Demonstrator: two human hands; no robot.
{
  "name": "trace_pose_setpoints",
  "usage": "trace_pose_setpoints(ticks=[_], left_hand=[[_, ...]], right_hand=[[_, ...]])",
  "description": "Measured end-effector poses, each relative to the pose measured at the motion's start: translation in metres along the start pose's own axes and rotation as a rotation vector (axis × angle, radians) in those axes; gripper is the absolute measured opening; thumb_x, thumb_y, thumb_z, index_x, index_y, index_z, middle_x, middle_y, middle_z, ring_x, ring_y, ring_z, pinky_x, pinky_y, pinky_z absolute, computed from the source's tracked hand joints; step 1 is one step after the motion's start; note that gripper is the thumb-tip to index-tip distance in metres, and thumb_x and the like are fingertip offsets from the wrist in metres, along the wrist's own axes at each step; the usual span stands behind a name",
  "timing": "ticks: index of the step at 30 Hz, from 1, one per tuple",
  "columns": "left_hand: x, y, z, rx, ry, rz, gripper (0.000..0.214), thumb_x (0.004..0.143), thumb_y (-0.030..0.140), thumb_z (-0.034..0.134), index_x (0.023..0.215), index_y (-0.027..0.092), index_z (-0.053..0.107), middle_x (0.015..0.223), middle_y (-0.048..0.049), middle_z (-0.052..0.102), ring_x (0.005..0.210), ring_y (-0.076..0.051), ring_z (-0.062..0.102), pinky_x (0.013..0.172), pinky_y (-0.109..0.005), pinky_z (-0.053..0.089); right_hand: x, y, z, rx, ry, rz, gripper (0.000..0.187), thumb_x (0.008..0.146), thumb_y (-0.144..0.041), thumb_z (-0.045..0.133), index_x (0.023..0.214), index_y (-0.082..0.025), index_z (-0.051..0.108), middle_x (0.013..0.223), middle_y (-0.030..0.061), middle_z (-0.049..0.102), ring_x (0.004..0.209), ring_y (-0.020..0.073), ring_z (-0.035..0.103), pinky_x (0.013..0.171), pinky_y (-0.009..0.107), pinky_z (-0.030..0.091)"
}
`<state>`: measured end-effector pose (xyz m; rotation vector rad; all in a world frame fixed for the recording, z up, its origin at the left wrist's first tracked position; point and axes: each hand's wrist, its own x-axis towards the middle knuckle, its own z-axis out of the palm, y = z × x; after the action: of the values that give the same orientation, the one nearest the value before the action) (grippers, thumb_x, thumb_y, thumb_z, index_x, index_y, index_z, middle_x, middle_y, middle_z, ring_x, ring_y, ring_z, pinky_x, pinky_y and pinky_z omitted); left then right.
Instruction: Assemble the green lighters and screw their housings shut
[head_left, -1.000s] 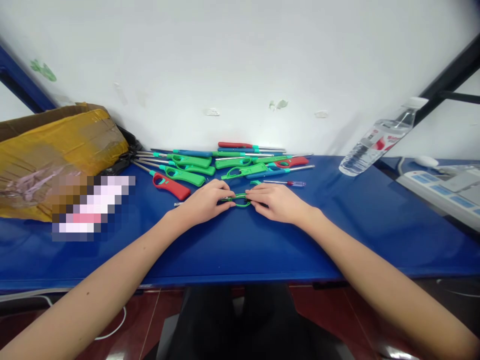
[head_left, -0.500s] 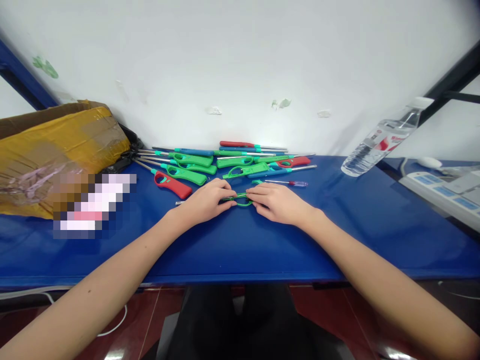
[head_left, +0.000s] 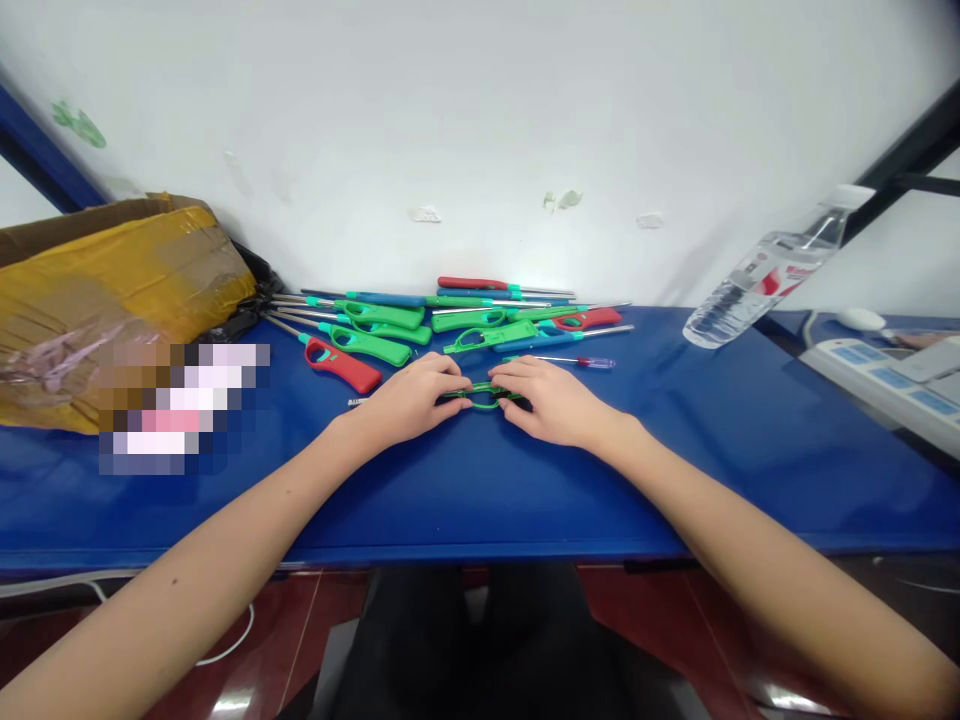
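Between my two hands, low over the blue table, is a green long-necked gas lighter (head_left: 484, 404); its loop-shaped trigger guard shows in the gap between them. My left hand (head_left: 414, 400) is closed on its left part, thumb below and fingers above. On the right part, my right hand (head_left: 553, 402) pinches in the same way. A short metal tip (head_left: 355, 402) pokes out left of my left hand. Most of the lighter's body is hidden by the fingers. Just behind the hands lie a green lighter handle piece (head_left: 491, 337) and a screwdriver (head_left: 596, 362) with a purple clear handle.
Several red, green and blue lighters (head_left: 371, 346) lie along the wall. At the left stands a taped cardboard box (head_left: 120, 280), with a blurred-out patch in front. A water bottle (head_left: 757, 280) and a white device with blue panels (head_left: 892, 375) are at the right.
Both hands keep their hold on the lighter, and the fingers of my right hand have shifted slightly. The whole view has moved a little.
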<state>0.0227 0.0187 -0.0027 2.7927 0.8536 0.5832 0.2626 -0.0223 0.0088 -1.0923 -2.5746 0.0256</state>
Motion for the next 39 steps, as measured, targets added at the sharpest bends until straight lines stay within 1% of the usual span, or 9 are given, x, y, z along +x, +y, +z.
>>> trace_pose_setpoints(ticks=[6, 12, 19, 24, 27, 31, 39], left_hand=[[-0.0002, 0.0019, -0.0004, 0.024, -0.005, -0.004, 0.025, 0.094, 0.03, 0.057, 0.11, 0.017, 0.072, 0.102, -0.0094, 0.064, 0.099, -0.024, 0.058, 0.09, -0.039, 0.049], [-0.0007, 0.0016, 0.0006, 0.031, 0.006, -0.001, 0.024, 0.094, 0.031, 0.057, 0.11, 0.019, 0.072, 0.103, -0.0089, 0.064, 0.099, -0.023, 0.058, 0.09, -0.038, 0.049], [-0.0005, 0.0021, -0.0007, 0.028, -0.005, -0.007, 0.022, 0.093, 0.029, 0.059, 0.108, 0.019, 0.072, 0.103, -0.0086, 0.063, 0.099, -0.023, 0.058, 0.09, -0.038, 0.049], [-0.0001, 0.003, -0.003, 0.023, -0.006, -0.003, 0.023, 0.093, 0.028, 0.061, 0.109, 0.018, 0.072, 0.102, -0.0087, 0.064, 0.098, -0.023, 0.058, 0.089, -0.038, 0.049], [0.0, 0.0035, -0.0038, 0.019, -0.007, -0.007, 0.023, 0.093, 0.029, 0.06, 0.11, 0.018, 0.072, 0.102, -0.0089, 0.064, 0.098, -0.023, 0.058, 0.089, -0.038, 0.049], [-0.0001, 0.0036, -0.0038, 0.012, -0.006, -0.011, 0.024, 0.093, 0.03, 0.06, 0.111, 0.018, 0.072, 0.103, -0.0088, 0.064, 0.099, -0.023, 0.058, 0.089, -0.038, 0.049], [-0.0003, 0.0032, -0.0028, 0.018, 0.003, -0.003, 0.023, 0.093, 0.031, 0.059, 0.11, 0.02, 0.072, 0.101, -0.0081, 0.064, 0.098, -0.023, 0.058, 0.088, -0.037, 0.049]], right_hand=[[0.0013, -0.0056, -0.0018, -0.139, -0.014, -0.037, 0.023, 0.094, -0.03, 0.052, 0.099, -0.016, 0.069, 0.111, 0.0122, 0.07, 0.105, 0.0288, 0.059, 0.092, 0.044, 0.047], [0.0031, -0.0071, -0.0012, -0.169, 0.004, -0.056, 0.026, 0.095, -0.036, 0.052, 0.097, -0.016, 0.068, 0.105, 0.0132, 0.069, 0.102, 0.0292, 0.058, 0.089, 0.044, 0.046], [0.0015, -0.007, 0.002, -0.143, 0.011, -0.046, 0.026, 0.093, -0.035, 0.054, 0.099, -0.015, 0.069, 0.107, 0.0131, 0.07, 0.103, 0.0292, 0.058, 0.091, 0.045, 0.048], [-0.0039, -0.0022, -0.0014, -0.04, 0.091, 0.004, 0.028, 0.094, -0.033, 0.055, 0.107, -0.015, 0.072, 0.119, 0.0127, 0.068, 0.108, 0.0277, 0.061, 0.095, 0.044, 0.05], [-0.0042, 0.0011, -0.0046, -0.015, 0.117, 0.021, 0.027, 0.093, -0.031, 0.056, 0.108, -0.015, 0.072, 0.117, 0.0126, 0.068, 0.106, 0.0275, 0.062, 0.094, 0.044, 0.051], [-0.0034, 0.0023, -0.0062, -0.011, 0.099, 0.015, 0.026, 0.093, -0.03, 0.056, 0.106, -0.017, 0.073, 0.111, 0.0115, 0.071, 0.101, 0.0269, 0.063, 0.091, 0.043, 0.052], [-0.0031, 0.0005, -0.0034, -0.017, 0.058, 0.004, 0.025, 0.093, -0.029, 0.056, 0.105, -0.016, 0.074, 0.11, 0.0118, 0.071, 0.099, 0.0268, 0.063, 0.091, 0.044, 0.052]])
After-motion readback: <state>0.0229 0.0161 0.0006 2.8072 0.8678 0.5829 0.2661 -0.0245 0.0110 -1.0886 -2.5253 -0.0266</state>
